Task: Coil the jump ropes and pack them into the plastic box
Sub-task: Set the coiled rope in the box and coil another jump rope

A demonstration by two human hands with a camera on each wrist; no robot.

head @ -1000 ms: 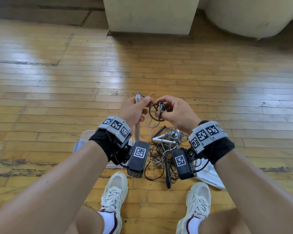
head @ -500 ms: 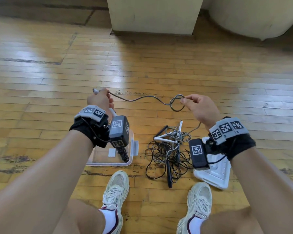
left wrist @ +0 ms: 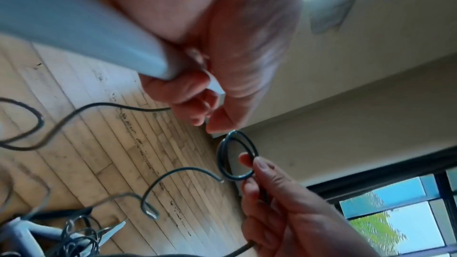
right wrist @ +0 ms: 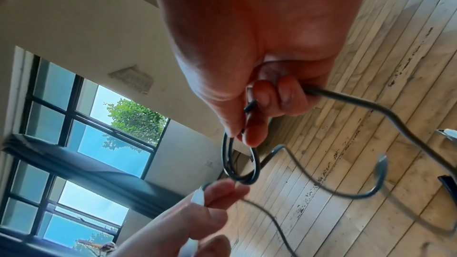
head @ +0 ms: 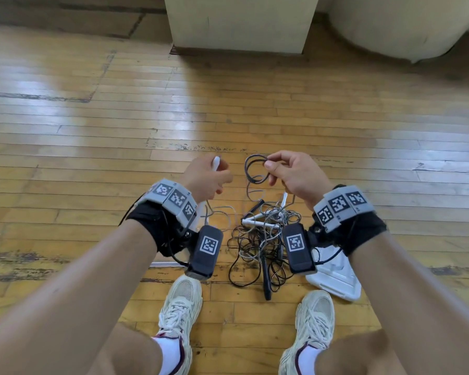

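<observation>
The jump rope [head: 256, 169] you are coiling sits pinched between your right thumb and forefinger as a small stack of dark loops, held above the floor at about 12 o'clock from the tangle. Your right hand [head: 295, 175] has its other fingers curled round the trailing cord. Your left hand [head: 206, 177] grips the white handle [head: 216, 163] of the same rope, fingers wrapped round it, thumb tip close to the loops but apart from them.

Half a second ago your hands were spread wide with the cord stretched between them and only one loop at the right fingers; now they have come together and the coil holds two or three turns. I judge that you have just laid on another turn, and most of this rope is still to be wound.

The slack drops from your right hand at 6 o'clock into the pile of ropes [head: 263, 239] on the wooden floor [head: 92, 131], where I cannot tell which strand belongs to which rope, nor how many ropes there are. The plastic box [head: 163, 264] is almost wholly hidden behind your left wrist camera at 8 o'clock from the pile; only a thin edge shows. The white lid [head: 339, 277] lies at 4 o'clock, partly covered by your right wrist.
</observation>
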